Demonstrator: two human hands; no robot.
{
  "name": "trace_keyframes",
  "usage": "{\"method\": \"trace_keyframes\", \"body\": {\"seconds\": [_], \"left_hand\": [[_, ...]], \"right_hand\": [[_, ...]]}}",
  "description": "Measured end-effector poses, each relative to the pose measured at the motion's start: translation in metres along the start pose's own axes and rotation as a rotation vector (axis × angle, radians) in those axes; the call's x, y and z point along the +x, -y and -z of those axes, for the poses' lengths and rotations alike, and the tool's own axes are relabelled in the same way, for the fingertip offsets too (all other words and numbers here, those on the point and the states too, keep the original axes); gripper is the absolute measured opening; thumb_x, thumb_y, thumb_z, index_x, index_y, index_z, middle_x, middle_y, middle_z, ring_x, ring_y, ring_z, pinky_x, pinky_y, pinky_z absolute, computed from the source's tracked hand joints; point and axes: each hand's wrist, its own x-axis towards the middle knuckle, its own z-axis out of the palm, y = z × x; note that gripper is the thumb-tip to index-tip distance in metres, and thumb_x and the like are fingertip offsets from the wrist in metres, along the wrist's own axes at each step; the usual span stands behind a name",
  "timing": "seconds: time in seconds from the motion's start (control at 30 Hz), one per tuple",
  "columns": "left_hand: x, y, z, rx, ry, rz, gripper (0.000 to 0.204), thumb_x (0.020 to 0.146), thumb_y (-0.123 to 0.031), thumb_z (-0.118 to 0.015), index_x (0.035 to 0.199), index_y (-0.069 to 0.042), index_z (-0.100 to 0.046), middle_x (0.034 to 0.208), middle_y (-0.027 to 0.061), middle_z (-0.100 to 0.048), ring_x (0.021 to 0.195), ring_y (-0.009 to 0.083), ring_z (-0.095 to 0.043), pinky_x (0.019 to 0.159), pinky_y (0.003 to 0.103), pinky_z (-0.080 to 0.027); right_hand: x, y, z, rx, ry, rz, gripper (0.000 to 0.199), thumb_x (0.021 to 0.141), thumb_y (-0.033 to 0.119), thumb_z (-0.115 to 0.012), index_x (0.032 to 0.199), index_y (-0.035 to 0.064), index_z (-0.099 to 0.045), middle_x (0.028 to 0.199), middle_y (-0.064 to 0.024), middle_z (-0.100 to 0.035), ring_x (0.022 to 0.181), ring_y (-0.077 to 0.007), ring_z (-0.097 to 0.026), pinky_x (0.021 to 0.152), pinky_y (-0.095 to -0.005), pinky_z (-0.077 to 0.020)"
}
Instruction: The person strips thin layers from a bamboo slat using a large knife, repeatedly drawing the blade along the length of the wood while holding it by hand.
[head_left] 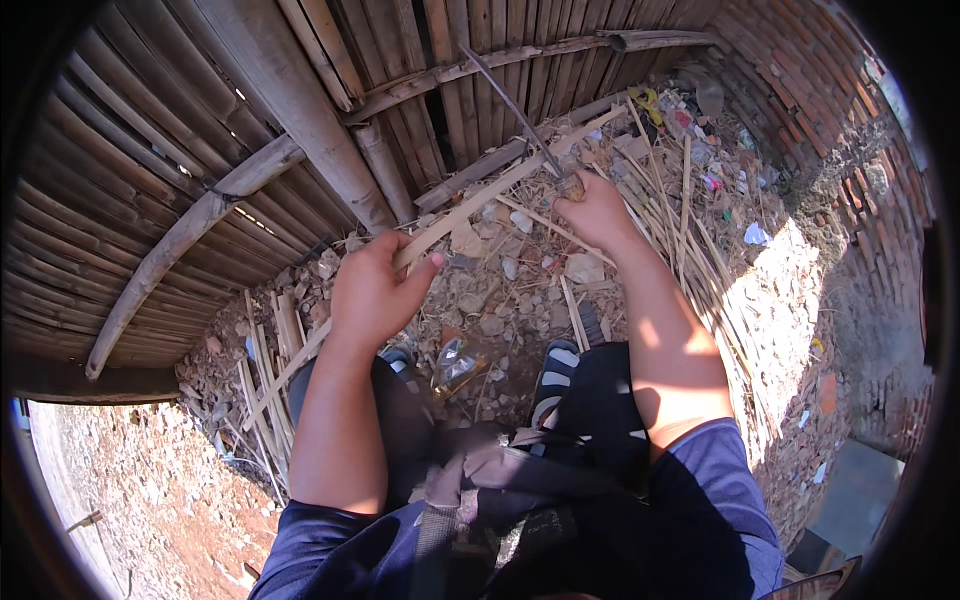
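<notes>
A long, pale bamboo strip (pixel 478 205) runs slantwise in front of me, from low on the left up to the far right. My left hand (pixel 374 285) is closed around it, with the thumb lying along the strip. In my right hand (pixel 600 214) is the handle of a long, narrow-bladed knife (pixel 510 104), its tip pointing up and to the left. Near the handle, the blade crosses the strip; whether it cuts into the wood I cannot tell.
More split strips lie heaped at the right (pixel 712 290) and left (pixel 268 385). A bamboo wall (pixel 110 200) closes the far left side, a brick wall (pixel 800 80) the right. Rubble and litter cover the ground around my sandals (pixel 553 385); a clear plastic bag (pixel 458 366) lies between them.
</notes>
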Motion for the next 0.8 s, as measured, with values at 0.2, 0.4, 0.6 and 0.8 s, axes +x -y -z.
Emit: {"method": "trace_keyframes", "body": {"seconds": [0.2, 0.4, 0.6, 0.8], "left_hand": [[-0.003, -0.005, -0.003, -0.031, 0.02, 0.035, 0.041, 0.087, -0.035, -0.082, 0.106, 0.0, -0.071, 0.078, 0.0149, -0.072, 0.07, 0.0249, -0.072, 0.068, 0.036, -0.055], [-0.002, 0.0, -0.004, -0.043, 0.012, 0.006, 0.044, 0.087, -0.037, -0.08, 0.109, 0.0, -0.071, 0.077, 0.0171, -0.072, 0.071, 0.03, -0.074, 0.069, 0.04, -0.057], [0.001, 0.002, 0.002, -0.015, -0.001, 0.051, 0.044, 0.087, -0.039, -0.08, 0.108, -0.002, -0.072, 0.078, 0.0173, -0.072, 0.072, 0.032, -0.074, 0.07, 0.041, -0.057], [-0.002, -0.007, 0.001, -0.012, 0.073, 0.077, 0.043, 0.088, -0.037, -0.081, 0.109, -0.001, -0.07, 0.078, 0.0142, -0.072, 0.07, 0.0216, -0.072, 0.067, 0.035, -0.055]], "right_hand": [[-0.017, 0.021, -0.015, -0.217, 0.004, 0.146, 0.043, 0.08, 0.029, -0.075, 0.116, 0.0051, -0.071, 0.098, -0.0203, -0.075, 0.094, -0.0365, -0.073, 0.085, -0.0462, -0.0565], [-0.038, 0.048, -0.042, -0.494, 0.205, 0.487, 0.039, 0.076, 0.026, -0.077, 0.112, 0.0101, -0.071, 0.089, -0.0221, -0.072, 0.087, -0.0441, -0.069, 0.078, -0.0497, -0.0563], [-0.013, 0.018, -0.017, -0.273, 0.145, 0.279, 0.042, 0.079, 0.026, -0.076, 0.118, 0.0102, -0.07, 0.091, -0.0176, -0.075, 0.088, -0.0365, -0.073, 0.08, -0.0468, -0.0571], [-0.001, -0.001, -0.01, -0.093, -0.067, 0.1, 0.046, 0.081, 0.022, -0.073, 0.123, 0.0027, -0.068, 0.087, -0.0181, -0.074, 0.079, -0.031, -0.074, 0.076, -0.0419, -0.0575]]}}
